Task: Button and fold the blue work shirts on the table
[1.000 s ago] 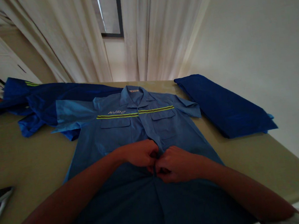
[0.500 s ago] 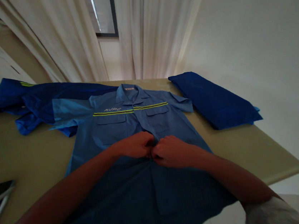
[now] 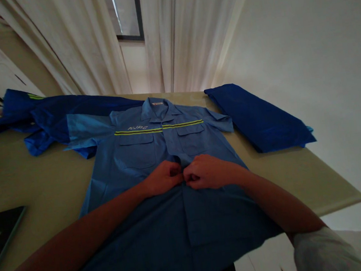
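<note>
A blue short-sleeved work shirt [image 3: 137, 153] lies face up on the table, collar away from me and lower hem hanging over the near edge. Yellow stripes and white lettering cross its chest above two flap pockets. At the middle of the front placket, my left hand [image 3: 164, 177] pinches the cloth from the left. My right hand [image 3: 206, 171] meets it there, fingers curled on the placket's other side. Between the fingertips the detail is hidden, so a button cannot be made out. Above the hands the placket bulges up slightly.
Darker blue garments [image 3: 50, 111] with a yellow stripe lie crumpled at the far left. A folded dark blue garment [image 3: 260, 120] rests at the table's right side. A dark flat device [image 3: 2, 229] sits at the near left of the table [image 3: 49, 181]. Curtains [image 3: 85, 42] hang behind.
Both hands stay together at the placket, with small finger movements and a slight shift upward along it. The view has shifted a little, showing more of the dark device.
</note>
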`<move>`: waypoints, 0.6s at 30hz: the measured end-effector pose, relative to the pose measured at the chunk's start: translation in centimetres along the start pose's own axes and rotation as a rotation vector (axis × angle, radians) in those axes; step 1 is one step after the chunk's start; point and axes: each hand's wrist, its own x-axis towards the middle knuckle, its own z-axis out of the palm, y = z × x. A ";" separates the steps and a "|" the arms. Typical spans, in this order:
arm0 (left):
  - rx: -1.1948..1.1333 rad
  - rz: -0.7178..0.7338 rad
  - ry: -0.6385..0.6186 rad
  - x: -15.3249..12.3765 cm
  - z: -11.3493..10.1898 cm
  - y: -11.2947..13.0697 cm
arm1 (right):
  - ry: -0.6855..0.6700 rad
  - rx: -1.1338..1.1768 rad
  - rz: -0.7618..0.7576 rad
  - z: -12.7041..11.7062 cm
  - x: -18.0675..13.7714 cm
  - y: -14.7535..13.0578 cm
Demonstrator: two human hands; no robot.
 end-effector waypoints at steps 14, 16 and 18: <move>-0.098 0.025 0.099 0.1 0.0 0.4 | 0.034 -0.088 0.134 0.1 0.0 0.3; -0.112 0.025 0.107 0.1 0.2 0.3 | 0.037 -0.140 0.153 0.0 0.0 0.0; -0.140 0.031 0.117 0.2 0.2 0.2 | 0.044 -0.202 0.170 -0.2 -0.1 -0.4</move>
